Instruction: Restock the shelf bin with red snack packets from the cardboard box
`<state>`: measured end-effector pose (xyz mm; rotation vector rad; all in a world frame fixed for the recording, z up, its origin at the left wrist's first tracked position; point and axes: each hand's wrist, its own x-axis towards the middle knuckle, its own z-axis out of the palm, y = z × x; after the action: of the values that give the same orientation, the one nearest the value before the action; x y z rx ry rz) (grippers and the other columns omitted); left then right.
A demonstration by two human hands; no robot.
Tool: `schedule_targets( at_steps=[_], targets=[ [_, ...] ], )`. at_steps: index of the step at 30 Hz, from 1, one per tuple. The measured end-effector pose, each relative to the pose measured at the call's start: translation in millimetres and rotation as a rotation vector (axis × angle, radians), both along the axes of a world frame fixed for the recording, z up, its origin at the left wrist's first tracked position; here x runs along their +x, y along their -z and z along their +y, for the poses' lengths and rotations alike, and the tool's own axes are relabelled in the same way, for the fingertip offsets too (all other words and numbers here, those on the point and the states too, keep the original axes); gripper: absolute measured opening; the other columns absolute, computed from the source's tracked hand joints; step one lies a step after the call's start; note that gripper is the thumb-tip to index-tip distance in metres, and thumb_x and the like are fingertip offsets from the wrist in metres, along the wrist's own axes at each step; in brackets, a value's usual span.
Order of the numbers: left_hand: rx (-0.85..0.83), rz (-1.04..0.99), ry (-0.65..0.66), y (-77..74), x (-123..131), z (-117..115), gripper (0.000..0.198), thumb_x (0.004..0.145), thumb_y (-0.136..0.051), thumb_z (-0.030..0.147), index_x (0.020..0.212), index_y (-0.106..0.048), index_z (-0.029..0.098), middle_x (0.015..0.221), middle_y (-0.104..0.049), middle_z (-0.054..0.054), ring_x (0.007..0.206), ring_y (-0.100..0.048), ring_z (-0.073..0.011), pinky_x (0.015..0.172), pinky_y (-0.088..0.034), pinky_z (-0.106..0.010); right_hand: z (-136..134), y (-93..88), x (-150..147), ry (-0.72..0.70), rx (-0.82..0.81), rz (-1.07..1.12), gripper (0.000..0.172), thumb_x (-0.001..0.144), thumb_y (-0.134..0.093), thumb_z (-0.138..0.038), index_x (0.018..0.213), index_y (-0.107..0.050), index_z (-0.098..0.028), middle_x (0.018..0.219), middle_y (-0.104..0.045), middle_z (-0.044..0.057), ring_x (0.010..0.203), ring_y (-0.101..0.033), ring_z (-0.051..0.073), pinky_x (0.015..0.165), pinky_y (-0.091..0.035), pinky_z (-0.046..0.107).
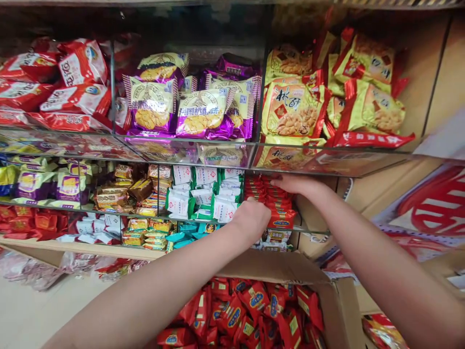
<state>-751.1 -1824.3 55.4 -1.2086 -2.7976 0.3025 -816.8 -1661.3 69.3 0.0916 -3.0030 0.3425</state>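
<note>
Red snack packets (281, 213) stand in tight rows in a lower shelf compartment. At the left front of these rows is my left hand (252, 218), with its fingers curled inward and their tips hidden from view. My right hand (295, 184) reaches in from the right under the upper shelf. Its fingers are stretched out flat over the back of the rows, touching the packets. Below my forearms, an open cardboard box (283, 266) holds many loose red snack packets (232, 312).
White and green packets (205, 194) fill the compartment on the left. Overhead, the glass shelf edge (203, 150) runs close above my right hand, carrying purple packets (203, 114) and yellow-red packets (292, 109). A cardboard panel (410, 87) stands at the right.
</note>
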Motion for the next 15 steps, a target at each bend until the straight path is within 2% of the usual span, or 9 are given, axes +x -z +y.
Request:
schedule_targets(
  at_steps=[3,6,10,15],
  targets=[
    [-0.023,-0.02,0.017,-6.2,-0.5,-0.9,0.019,0.076,-0.051,0.002,0.085,-0.067,0.005,0.083,-0.068,-0.019,0.087,-0.063,-0.0258,0.069,-0.051,-0.03,2.3,2.0,42.4,-0.005,0.044,-0.108,0.044,0.072,-0.06,-0.042,0.108,-0.061,-0.015,0.111,-0.062,0.012,0.1,-0.057,0.028,0.084,-0.042,0.034],
    [-0.037,-0.05,0.018,-15.8,-3.4,2.0,0.023,0.08,-0.045,0.003,0.089,-0.067,0.005,0.086,-0.069,-0.018,0.088,-0.064,-0.0255,0.073,-0.051,-0.031,1.0,18.2,70.4,0.01,0.08,-0.177,0.036,0.073,-0.061,-0.034,0.102,-0.062,-0.013,0.106,-0.064,0.014,0.1,-0.057,0.027,0.079,-0.042,0.029],
    [-0.037,-0.076,-0.004,-25.0,-5.6,8.1,0.026,0.081,-0.043,0.003,0.094,-0.065,0.005,0.092,-0.068,-0.019,0.093,-0.063,-0.0251,0.077,-0.05,-0.03,2.5,36.9,78.7,0.078,0.044,-0.159,0.026,0.076,-0.057,-0.023,0.1,-0.06,-0.014,0.099,-0.065,0.012,0.092,-0.059,0.021,0.07,-0.041,0.024],
    [-0.043,-0.07,-0.028,-23.7,0.1,10.5,0.027,0.081,-0.041,0.002,0.093,-0.065,0.005,0.091,-0.068,-0.019,0.096,-0.062,-0.0275,0.077,-0.051,-0.034,13.3,39.2,78.8,0.074,-0.025,-0.147,0.015,0.073,-0.06,-0.019,0.088,-0.057,-0.016,0.086,-0.065,0.004,0.075,-0.058,0.015,0.06,-0.039,0.021]
  ],
)
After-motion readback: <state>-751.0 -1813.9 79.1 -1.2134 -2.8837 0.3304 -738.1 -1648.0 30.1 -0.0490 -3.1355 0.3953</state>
